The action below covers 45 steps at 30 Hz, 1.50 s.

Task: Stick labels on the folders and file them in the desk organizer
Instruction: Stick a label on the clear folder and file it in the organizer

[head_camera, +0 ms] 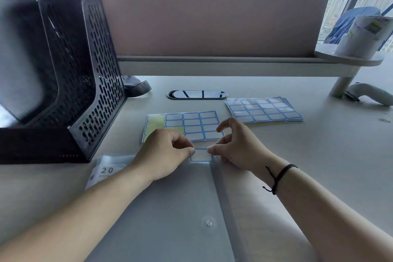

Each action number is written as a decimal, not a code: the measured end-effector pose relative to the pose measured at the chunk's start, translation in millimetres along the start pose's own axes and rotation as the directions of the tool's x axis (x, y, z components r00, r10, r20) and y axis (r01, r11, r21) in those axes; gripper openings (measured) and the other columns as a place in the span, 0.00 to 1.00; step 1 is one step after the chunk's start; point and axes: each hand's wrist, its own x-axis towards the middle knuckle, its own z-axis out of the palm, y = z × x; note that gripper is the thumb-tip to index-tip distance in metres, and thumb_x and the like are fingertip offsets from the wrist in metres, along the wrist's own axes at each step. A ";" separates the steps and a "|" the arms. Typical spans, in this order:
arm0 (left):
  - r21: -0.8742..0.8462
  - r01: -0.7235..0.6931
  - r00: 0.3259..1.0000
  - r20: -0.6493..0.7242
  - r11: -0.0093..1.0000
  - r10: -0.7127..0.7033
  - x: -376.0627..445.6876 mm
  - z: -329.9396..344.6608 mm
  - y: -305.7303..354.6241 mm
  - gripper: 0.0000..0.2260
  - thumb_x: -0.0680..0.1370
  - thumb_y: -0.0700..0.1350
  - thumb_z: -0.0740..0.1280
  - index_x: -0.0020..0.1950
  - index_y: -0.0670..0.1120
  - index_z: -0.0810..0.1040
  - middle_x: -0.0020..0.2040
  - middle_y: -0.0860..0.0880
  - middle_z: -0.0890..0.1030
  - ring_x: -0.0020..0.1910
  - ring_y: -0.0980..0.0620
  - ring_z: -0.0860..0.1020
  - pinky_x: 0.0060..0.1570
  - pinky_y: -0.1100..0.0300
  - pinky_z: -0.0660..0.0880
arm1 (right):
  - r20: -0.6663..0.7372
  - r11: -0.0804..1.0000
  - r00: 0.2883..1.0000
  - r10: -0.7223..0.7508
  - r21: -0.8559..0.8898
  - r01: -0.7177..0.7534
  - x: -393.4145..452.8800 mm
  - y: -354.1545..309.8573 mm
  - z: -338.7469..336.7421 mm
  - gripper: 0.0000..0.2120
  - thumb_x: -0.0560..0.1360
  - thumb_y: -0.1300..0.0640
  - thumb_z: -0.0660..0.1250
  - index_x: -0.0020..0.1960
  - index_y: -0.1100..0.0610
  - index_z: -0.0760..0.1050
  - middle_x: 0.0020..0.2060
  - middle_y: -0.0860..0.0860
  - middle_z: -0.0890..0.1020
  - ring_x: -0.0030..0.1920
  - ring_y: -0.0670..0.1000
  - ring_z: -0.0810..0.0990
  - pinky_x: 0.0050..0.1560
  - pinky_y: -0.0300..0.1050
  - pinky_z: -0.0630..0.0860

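A translucent grey folder (170, 208) with a metal snap lies flat on the desk right in front of me. At its far edge is a white label with a blue border (201, 155). My left hand (163, 153) pinches the label's left end. My right hand (236, 147) pinches its right end. Just behind lies a label sheet (191, 125) with several labels peeled off its left side. The black mesh desk organizer (85, 83) stands at the left with a folder in it.
A stack of full label sheets (263, 109) lies at the right. Under the folder's left corner is a plastic packet marked 20 (106, 171). A cable port (196, 94) sits mid-desk. On the shelf stands a white roll (359, 36); below it lies a white device (370, 94).
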 end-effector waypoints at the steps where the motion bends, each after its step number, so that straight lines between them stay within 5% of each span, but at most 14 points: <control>1: 0.006 0.002 1.000 0.008 1.000 -0.002 -0.2 -0.1 0.4 0.03 0.72 0.46 0.77 0.40 0.50 0.85 0.37 0.54 0.85 0.36 0.59 0.81 0.34 0.70 0.72 | -0.003 1.000 1.000 -0.002 -0.010 0.002 0.3 0.8 0.0 0.20 0.69 0.60 0.77 0.53 0.51 0.69 0.39 0.53 0.85 0.27 0.47 0.76 0.24 0.36 0.69; 12: 0.070 0.020 1.000 -0.025 0.997 -0.019 -3.2 2.3 2.8 0.05 0.70 0.46 0.76 0.42 0.53 0.81 0.37 0.55 0.84 0.37 0.59 0.81 0.37 0.64 0.72 | -0.038 0.990 0.998 -0.045 -0.136 0.039 0.3 3.9 4.6 0.21 0.68 0.54 0.77 0.53 0.47 0.68 0.38 0.50 0.85 0.30 0.44 0.77 0.33 0.39 0.69; 25: 0.147 -0.081 0.995 -0.050 0.986 0.089 -3.7 3.8 -1.1 0.06 0.70 0.48 0.77 0.38 0.52 0.80 0.35 0.56 0.82 0.36 0.63 0.79 0.32 0.74 0.68 | -0.045 0.983 0.997 -0.065 -0.174 0.056 0.3 3.3 6.5 0.20 0.68 0.54 0.77 0.52 0.48 0.68 0.37 0.49 0.84 0.29 0.42 0.76 0.33 0.39 0.69; 34: 0.185 -0.137 0.987 -0.051 0.973 0.149 -1.9 4.3 -7.5 0.08 0.69 0.51 0.77 0.39 0.54 0.79 0.35 0.55 0.80 0.34 0.61 0.77 0.32 0.71 0.69 | -0.042 0.978 0.995 -0.095 -0.193 0.085 -1.9 2.6 8.2 0.18 0.69 0.56 0.75 0.51 0.48 0.68 0.35 0.47 0.83 0.27 0.38 0.75 0.32 0.37 0.68; 40: 0.281 -0.304 0.953 0.086 0.910 0.291 -3.9 -4.9 -7.1 0.01 0.74 0.50 0.75 0.43 0.55 0.85 0.43 0.57 0.78 0.37 0.61 0.74 0.38 0.70 0.69 | -0.115 0.964 0.984 -0.140 -0.243 0.108 -0.6 7.4 4.7 0.14 0.68 0.55 0.76 0.46 0.48 0.71 0.36 0.46 0.80 0.33 0.41 0.75 0.33 0.35 0.67; 45: 0.432 -0.456 0.889 0.267 0.779 0.372 -6.5 -9.6 -7.7 0.14 0.80 0.56 0.64 0.52 0.51 0.86 0.52 0.58 0.77 0.47 0.56 0.78 0.52 0.58 0.75 | -0.106 0.912 0.948 -0.300 -0.322 0.253 -10.2 13.0 -0.1 0.04 0.72 0.54 0.70 0.46 0.46 0.79 0.40 0.40 0.82 0.37 0.40 0.77 0.39 0.36 0.72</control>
